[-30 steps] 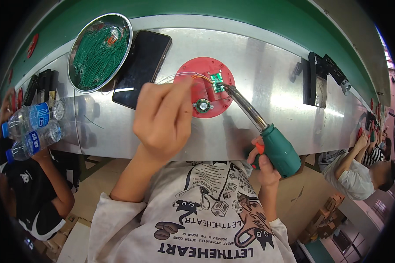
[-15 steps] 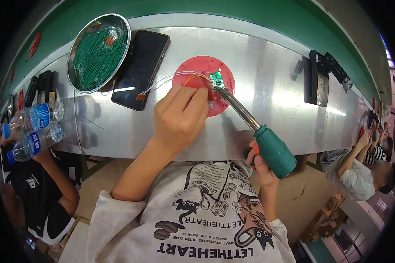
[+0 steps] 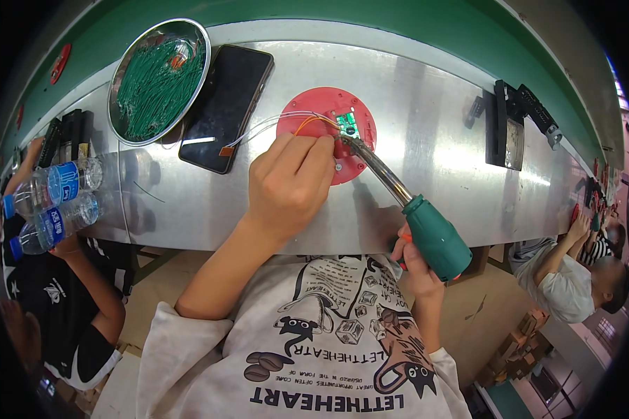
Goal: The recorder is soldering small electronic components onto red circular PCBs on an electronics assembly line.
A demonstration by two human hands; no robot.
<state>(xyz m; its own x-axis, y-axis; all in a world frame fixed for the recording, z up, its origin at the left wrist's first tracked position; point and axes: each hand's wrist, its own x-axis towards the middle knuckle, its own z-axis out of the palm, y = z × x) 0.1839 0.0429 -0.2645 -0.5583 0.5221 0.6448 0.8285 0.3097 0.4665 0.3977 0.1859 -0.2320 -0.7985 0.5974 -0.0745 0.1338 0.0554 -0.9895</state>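
A small green circuit board point(image 3: 346, 123) lies on a round red plastic plate point(image 3: 307, 100), with white and orange wires point(image 3: 306, 120) running off it to the left. My left hand point(image 3: 290, 178) is closed in a pinch at the board's lower left edge; what its fingertips hold is hidden. In my right hand point(image 3: 418, 267) is a soldering iron point(image 3: 437, 237) with a thick green handle, gripped from below. Its metal barrel slants up to the left, and the tip meets the board's lower edge, close to my left fingertips.
A metal bowl of green wires point(image 3: 157, 91) and a black phone point(image 3: 227, 105) sit left of the plate. Two water bottles point(image 3: 56, 202) lie at the left edge. A black holder point(image 3: 507, 133) stands at the right. Co-workers sit on both sides.
Both my hands and the iron stay at the board with hardly any movement. The whole view has shifted slightly. At the far left, a co-worker's arm has come up beside the black items.
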